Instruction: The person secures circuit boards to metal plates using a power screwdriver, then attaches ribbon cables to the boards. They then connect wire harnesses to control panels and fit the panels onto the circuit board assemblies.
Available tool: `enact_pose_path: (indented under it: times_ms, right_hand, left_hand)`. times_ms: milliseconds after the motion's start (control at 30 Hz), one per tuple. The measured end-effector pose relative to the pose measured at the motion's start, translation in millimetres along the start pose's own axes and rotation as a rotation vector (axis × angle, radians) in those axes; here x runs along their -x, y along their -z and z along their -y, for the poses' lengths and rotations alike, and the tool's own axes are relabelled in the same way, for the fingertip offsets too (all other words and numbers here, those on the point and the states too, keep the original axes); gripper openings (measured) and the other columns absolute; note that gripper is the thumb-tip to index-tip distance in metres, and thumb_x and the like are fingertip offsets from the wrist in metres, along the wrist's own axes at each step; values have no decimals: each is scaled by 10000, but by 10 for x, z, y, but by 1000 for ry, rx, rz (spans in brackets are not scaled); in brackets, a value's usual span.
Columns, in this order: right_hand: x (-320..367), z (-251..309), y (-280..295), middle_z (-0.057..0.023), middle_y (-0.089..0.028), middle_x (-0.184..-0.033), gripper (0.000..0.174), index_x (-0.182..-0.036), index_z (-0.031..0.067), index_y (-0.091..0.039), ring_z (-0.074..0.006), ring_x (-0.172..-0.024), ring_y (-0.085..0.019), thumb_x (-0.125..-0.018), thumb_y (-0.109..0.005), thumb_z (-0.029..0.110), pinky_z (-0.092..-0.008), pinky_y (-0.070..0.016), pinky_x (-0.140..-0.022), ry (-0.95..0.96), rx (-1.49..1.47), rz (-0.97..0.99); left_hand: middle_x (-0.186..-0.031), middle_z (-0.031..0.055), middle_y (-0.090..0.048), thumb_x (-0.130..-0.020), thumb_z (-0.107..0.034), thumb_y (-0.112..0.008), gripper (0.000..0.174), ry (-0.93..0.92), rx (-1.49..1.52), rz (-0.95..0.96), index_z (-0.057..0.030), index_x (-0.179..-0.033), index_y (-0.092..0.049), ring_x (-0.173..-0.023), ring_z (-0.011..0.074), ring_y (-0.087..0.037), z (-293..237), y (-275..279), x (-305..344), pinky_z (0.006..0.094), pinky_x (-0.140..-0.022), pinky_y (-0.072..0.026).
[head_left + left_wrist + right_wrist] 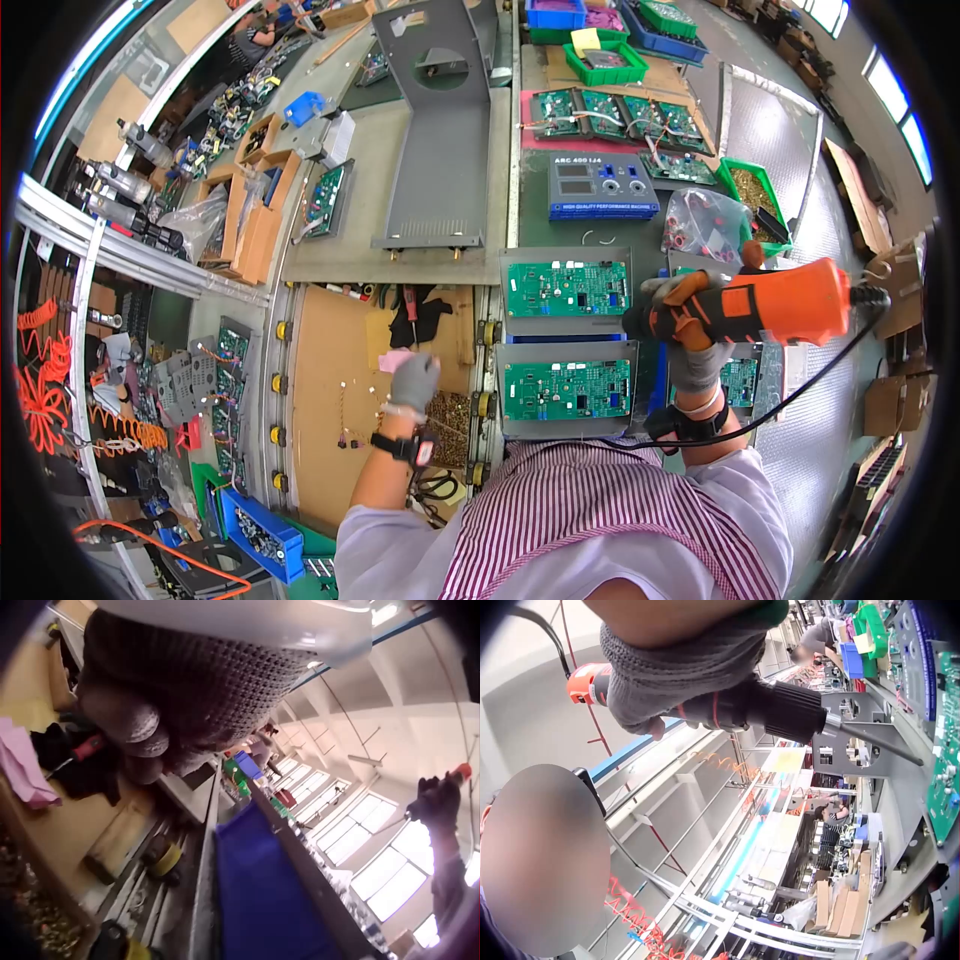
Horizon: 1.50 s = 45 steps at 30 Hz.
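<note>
My right hand (695,362), in a grey glove, grips an orange and black corded electric screwdriver (795,302). In the right wrist view its long bit (881,744) points toward a green circuit board (945,765). Two boards in grey metal trays, an upper one (567,290) and a lower one (567,390), lie left of the tool. My gloved left hand (413,380) is over the cardboard-lined part of the bench with fingers curled; nothing shows in them. Close by are pink paper (394,361), a red-handled screwdriver (410,303) on black cloth, and a heap of small screws (450,428).
A bent grey metal chassis (440,170) stands ahead. A blue control panel (602,187), a clear bag of parts (705,225) and a green bin (752,195) lie beyond the boards. The tool's black cable (800,385) crosses at right. Roller rails (483,400) edge the cardboard.
</note>
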State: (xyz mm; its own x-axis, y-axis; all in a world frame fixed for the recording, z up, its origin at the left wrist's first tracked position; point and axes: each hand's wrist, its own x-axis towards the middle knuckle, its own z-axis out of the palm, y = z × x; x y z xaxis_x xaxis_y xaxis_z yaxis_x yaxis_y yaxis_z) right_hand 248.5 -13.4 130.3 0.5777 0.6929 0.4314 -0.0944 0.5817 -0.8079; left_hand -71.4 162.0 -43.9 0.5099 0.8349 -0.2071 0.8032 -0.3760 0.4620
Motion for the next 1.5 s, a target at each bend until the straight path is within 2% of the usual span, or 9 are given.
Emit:
enact_pose_path:
  times_ms: [67,167,233,533,833,1000,1067,1267,1500]
  right_hand:
    - [45,45,-135,-86,-590,-788,284,-916,0,-541,-229,-804,-614,-708,-704,106,-372,-501,-779,-37,90,-43]
    - [106,73,-206,-75,-596,-759,320,-976,-10,-516,-205,-759,-624,-676,-626,-24,-347,-522,-735,-119,162,-25]
    - [143,36,-230,-80,-591,-802,309,-883,7,-550,-243,-823,-610,-704,-735,177,-402,-496,-792,-97,114,-9]
    - [274,187,-221,-79,-607,-817,336,-883,7,-553,-233,-825,-622,-708,-753,214,-396,-498,-805,-24,74,-23]
    - [265,325,-208,-77,-610,-809,326,-875,23,-555,-229,-809,-618,-699,-758,206,-408,-493,-810,-26,108,-9]
    - [203,334,-300,-81,-605,-801,292,-880,22,-555,-207,-769,-610,-719,-738,183,-416,-489,-801,3,17,61]
    - [150,339,-423,-83,-605,-801,277,-874,25,-558,-207,-762,-610,-728,-731,185,-421,-486,-797,48,-52,95]
    - [60,355,-763,-80,-583,-773,384,-939,51,-563,-250,-759,-611,-737,-705,344,-445,-475,-778,50,-219,203]
    - [69,176,-699,-117,-635,-855,284,-868,10,-603,-249,-859,-618,-720,-733,214,-447,-458,-868,-7,-480,188]
  left_hand:
    - [-949,219,-606,-828,-239,-505,278,120,-159,270,-54,-1021,-584,-904,373,-577,228,-323,417,456,-774,-453]
    - [-990,232,-602,-786,-253,-560,342,149,-189,431,-45,-1057,-581,-911,382,-585,258,-704,688,446,-787,-466]
    - [-944,247,-608,-798,-245,-545,307,168,-132,350,-10,-993,-584,-901,387,-588,284,-1010,685,449,-755,-471]
    - [-928,236,-616,-795,-223,-525,280,-11,-130,356,-28,-987,-584,-893,379,-597,380,-1169,590,445,-745,-476]
    - [-907,241,-611,-776,-160,-537,236,77,-117,223,-3,-945,-588,-882,390,-586,398,-943,673,450,-753,-464]
    - [-749,165,-613,-784,-147,-587,182,34,396,-62,7,-877,-567,-693,278,-609,281,-505,653,389,-656,-493]
    - [-648,49,-558,-821,-175,-582,149,234,1165,70,-31,-799,-550,-606,138,-579,-222,-61,626,288,-497,-475]
    - [-728,31,-565,-851,-203,-594,162,14,1719,373,-53,-875,-538,-557,106,-529,-1433,409,449,231,-463,-438]
    - [-724,21,-595,-840,-235,-612,156,13,1789,473,-92,-875,-561,-565,112,-558,-1601,183,310,250,-459,-450]
